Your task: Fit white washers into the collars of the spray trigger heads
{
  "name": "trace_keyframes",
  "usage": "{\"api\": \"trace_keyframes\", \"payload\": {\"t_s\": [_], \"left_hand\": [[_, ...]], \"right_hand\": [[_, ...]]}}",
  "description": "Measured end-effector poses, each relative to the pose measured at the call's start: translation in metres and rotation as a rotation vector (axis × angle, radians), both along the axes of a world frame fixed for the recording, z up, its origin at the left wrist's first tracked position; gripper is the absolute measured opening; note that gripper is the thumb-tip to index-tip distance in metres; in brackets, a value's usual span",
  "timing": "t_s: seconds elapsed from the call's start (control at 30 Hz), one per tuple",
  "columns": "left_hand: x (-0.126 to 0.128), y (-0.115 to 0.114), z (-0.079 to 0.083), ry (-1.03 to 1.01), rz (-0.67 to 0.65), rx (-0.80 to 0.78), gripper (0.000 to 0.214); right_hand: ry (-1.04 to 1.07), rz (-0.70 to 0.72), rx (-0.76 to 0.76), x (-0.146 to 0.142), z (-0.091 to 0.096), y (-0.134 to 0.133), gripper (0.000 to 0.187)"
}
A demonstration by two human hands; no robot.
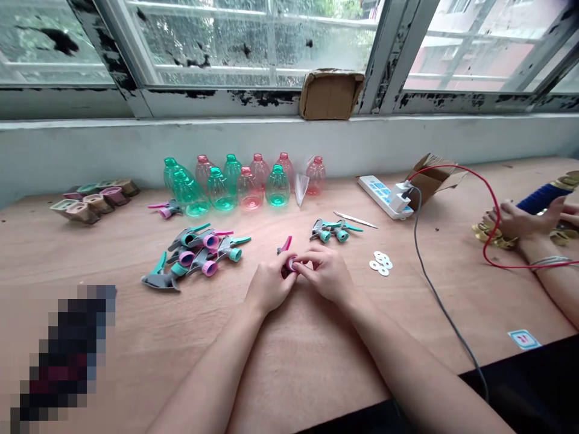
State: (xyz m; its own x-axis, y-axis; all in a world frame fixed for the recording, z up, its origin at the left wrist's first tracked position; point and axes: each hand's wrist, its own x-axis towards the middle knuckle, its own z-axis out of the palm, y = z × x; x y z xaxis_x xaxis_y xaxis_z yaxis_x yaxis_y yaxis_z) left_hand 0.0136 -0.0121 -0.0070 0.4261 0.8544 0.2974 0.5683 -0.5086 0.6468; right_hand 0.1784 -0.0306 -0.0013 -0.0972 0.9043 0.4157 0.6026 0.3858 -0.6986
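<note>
Left hand [271,282] clasps a spray head [285,244], right hand [329,274] pinches at its collar [291,263], two heads [321,231] aside perhaps done, a pile [199,259] seemingly left

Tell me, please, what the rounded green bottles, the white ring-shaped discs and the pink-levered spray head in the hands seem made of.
Green bottles: probably glossy plastic, see-through with bright highlights. White discs: flat, matt; plastic, rubber or card, I cannot tell. Spray head: likely smooth moulded plastic, by its lever's even colour; the left hand hides part.
</note>
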Motion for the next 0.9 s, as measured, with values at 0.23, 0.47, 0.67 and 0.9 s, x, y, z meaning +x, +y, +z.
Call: {"api": "trace_keyframes", "payload": {"t_s": [0.23, 0.47, 0.67, 0.9], "left_hand": [[0.006, -0.001, -0.003, 0.073, 0.029, 0.092, 0.036], [0.006, -0.003, -0.004, 0.080, 0.030, 0.095, 0.038], [0.008, -0.002, -0.004, 0.098, 0.046, 0.090, 0.038], [0.006, -0.005, -0.003, 0.079, 0.051, 0.080, 0.038]], "right_hand": [[-0.070, -0.042, -0.050, -0.002, 0.008, -0.003, 0.015], [0.064, -0.003, -0.092, -0.001, 0.000, -0.001, 0.015], [0.075, -0.026, -0.150, -0.002, 0.001, -0.001, 0.016], [0.035, -0.053, -0.139, -0.010, 0.004, -0.005, 0.017]]}}
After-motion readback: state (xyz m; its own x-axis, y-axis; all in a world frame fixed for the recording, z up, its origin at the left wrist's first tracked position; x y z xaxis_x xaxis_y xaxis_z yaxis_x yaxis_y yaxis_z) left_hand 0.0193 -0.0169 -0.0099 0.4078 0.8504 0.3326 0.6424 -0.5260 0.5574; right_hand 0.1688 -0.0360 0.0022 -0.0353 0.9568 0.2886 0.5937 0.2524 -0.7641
